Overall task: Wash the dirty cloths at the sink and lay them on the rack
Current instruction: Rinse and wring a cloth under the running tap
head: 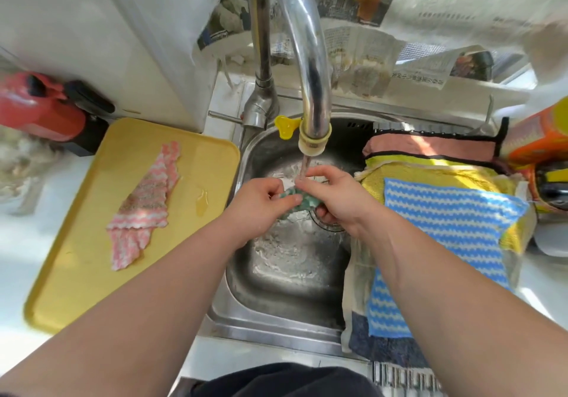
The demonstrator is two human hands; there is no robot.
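A small green cloth [302, 201] is bunched between my left hand [261, 196] and my right hand [335, 195], both gripping it under the running water from the tap [310, 95] over the steel sink [285, 273]. A pink-and-white zigzag cloth [144, 206], speckled with dirt, lies on the yellow tray [196, 156] left of the sink. On the rack [405, 375] at the right lie a blue-and-white zigzag cloth [442, 227], a yellow cloth [430, 172], a pink cloth with black trim [430, 146] and a white-and-navy cloth [359, 329].
A red bottle with a black cap [46, 110] lies at the left beyond the tray. An orange package [538, 138] stands at the far right. Newspaper [368, 55] lines the wall behind the sink. A small puddle [201, 201] sits on the tray.
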